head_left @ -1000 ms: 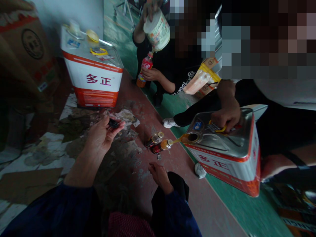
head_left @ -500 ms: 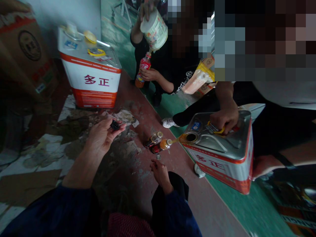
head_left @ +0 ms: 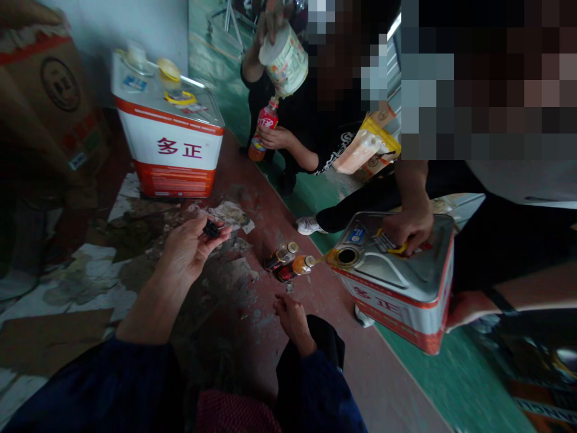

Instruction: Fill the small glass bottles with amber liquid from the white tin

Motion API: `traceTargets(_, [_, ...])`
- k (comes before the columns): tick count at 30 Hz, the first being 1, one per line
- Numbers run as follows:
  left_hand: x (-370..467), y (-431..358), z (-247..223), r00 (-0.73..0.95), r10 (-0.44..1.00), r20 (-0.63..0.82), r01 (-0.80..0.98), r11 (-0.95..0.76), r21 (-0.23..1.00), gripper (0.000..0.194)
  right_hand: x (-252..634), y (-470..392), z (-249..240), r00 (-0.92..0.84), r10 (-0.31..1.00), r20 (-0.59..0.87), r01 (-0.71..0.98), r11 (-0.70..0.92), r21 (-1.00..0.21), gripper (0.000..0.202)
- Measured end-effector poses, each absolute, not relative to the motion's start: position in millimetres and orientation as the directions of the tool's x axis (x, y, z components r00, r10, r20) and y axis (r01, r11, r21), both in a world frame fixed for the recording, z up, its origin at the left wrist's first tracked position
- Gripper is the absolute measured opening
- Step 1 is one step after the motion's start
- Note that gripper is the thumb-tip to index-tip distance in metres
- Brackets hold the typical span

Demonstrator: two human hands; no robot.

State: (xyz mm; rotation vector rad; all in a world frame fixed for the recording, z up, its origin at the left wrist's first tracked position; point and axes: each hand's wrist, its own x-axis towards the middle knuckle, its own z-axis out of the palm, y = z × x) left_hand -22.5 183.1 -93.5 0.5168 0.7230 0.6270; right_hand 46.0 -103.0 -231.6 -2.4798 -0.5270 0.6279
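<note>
Floor in front of you: reddish-brown strip [head_left: 360, 373], scuffed and stained, bordering green flooring [head_left: 419, 355]. On the strip, two small bottles [head_left: 295, 268] stand side by side. White-and-orange tin [head_left: 174, 144] upright near the wall. To your left, stained paper sheets [head_left: 97, 258] and a brown cardboard piece [head_left: 54, 340] lie flat.

Two bottles [head_left: 295, 268] stand side by side on the floor [head_left: 360, 361] at centre, with a tilted tin [head_left: 392, 300] to their right, its mouth towards them. Behind them and slightly left, a tipped tub [head_left: 288, 66] is above a third bottle [head_left: 265, 123]. Further left, an upright tin [head_left: 171, 144] stands between a carton [head_left: 56, 114] and that bottle, with sheets [head_left: 90, 282] on the floor in front.
</note>
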Motion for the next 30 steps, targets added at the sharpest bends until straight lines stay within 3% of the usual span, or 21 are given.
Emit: traceTargets(30, [-25.5,180.6,-88.8,0.595,0.679,-0.431,-0.352,0.702,0.62,0.024,48.5,-100.4,-231.8,0.824,0.466,-0.322,0.227,-0.793,-0.565,0.034])
